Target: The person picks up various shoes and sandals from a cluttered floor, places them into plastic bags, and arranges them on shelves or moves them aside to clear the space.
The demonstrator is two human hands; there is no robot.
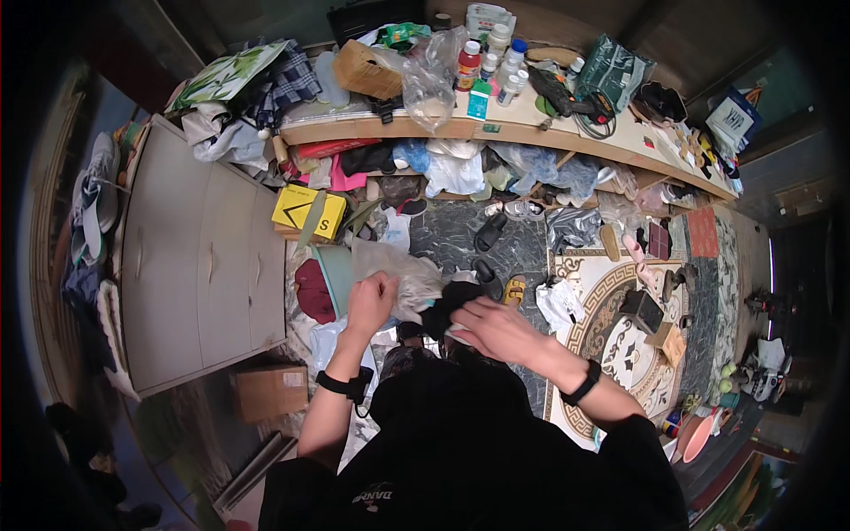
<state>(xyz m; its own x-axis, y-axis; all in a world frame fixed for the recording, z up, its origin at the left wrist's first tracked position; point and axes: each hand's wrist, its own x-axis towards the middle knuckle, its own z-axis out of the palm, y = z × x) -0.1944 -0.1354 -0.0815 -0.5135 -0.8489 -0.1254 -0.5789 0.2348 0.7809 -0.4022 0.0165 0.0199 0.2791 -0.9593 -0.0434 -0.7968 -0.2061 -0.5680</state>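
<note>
My left hand (372, 302) pinches the edge of a translucent plastic bag (412, 282), which spreads out in front of my fingers. Close by on the right, my right hand (495, 330) grips a soft black item (449, 306), perhaps cloth; its exact kind is hidden by folds and fingers. The black item touches the bag's right side. Just past my left hand stands a pale green bin (334, 272), partly covered by the bag. A dark red cloth (311, 291) lies against the bin's left side.
A grey drawer cabinet (192, 259) stands at left, with a cardboard box (271, 393) below it. Ahead runs a cluttered shelf (531, 126) holding bottles and a corded power tool (564, 93). A yellow box (309, 211), black slippers (490, 232) and a white bag (560, 302) lie on the floor.
</note>
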